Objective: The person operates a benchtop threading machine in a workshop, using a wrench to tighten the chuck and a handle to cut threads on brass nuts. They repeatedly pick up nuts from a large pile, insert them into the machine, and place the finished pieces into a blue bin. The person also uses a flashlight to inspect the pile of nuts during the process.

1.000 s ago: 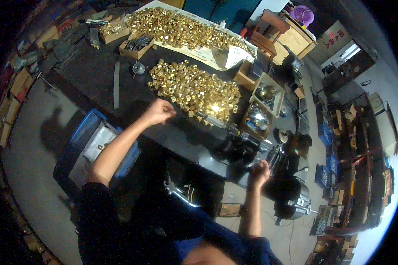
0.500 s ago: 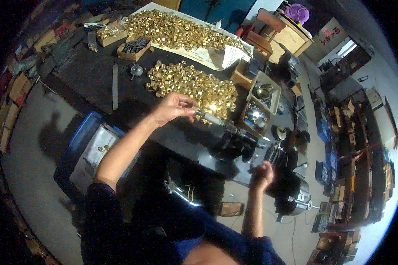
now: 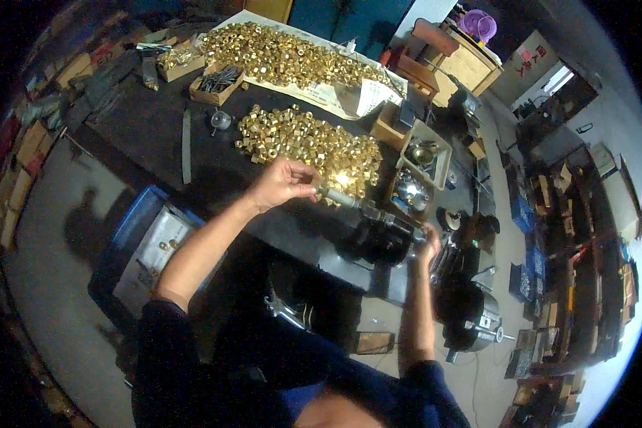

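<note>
A bench-mounted fixture with a pale cylindrical shaft and a dark body stands at the bench's front edge. My left hand is closed in a pinch at the shaft's left end; whatever its fingertips hold is hidden. At the fixture's right end, my right hand is closed, its fingers curled against that end; the part inside them is too small and blurred to make out. Just behind the shaft lies a heap of brass nuts.
A larger brass pile covers paper at the back. Behind left is a box of dark pins; right are a parts tray and a box. A blue-rimmed bin stands below left, a chuck-like machine below right.
My right hand has moved up from below the fixture to its right end. My left hand stays at the shaft's left end.
</note>
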The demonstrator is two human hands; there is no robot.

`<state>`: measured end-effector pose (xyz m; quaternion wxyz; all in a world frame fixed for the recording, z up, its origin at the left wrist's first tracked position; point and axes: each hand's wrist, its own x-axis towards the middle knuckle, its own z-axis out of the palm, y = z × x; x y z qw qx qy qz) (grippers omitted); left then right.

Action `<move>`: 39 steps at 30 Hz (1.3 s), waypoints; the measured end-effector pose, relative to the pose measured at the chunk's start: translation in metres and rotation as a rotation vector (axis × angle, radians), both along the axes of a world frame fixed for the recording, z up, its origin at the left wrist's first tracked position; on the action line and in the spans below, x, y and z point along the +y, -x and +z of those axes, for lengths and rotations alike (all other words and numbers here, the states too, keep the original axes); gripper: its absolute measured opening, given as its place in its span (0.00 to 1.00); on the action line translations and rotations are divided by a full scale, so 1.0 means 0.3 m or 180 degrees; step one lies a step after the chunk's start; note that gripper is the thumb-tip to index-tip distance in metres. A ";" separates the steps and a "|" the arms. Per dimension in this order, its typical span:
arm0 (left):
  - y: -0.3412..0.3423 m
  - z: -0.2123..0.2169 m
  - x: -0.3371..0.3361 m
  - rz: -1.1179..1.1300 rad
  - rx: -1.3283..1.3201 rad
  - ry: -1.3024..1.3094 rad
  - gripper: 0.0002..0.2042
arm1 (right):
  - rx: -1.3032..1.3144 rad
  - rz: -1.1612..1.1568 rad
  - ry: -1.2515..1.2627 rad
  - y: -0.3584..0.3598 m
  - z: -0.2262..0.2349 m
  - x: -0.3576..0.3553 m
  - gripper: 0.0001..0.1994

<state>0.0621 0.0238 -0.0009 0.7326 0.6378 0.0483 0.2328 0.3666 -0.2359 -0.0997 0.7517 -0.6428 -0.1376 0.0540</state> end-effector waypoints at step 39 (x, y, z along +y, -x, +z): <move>0.506 -0.150 0.105 0.0932 0.1266 -0.0775 0.11 | -0.0118 0.3067 0.3386 0.956 -0.224 -0.140 0.19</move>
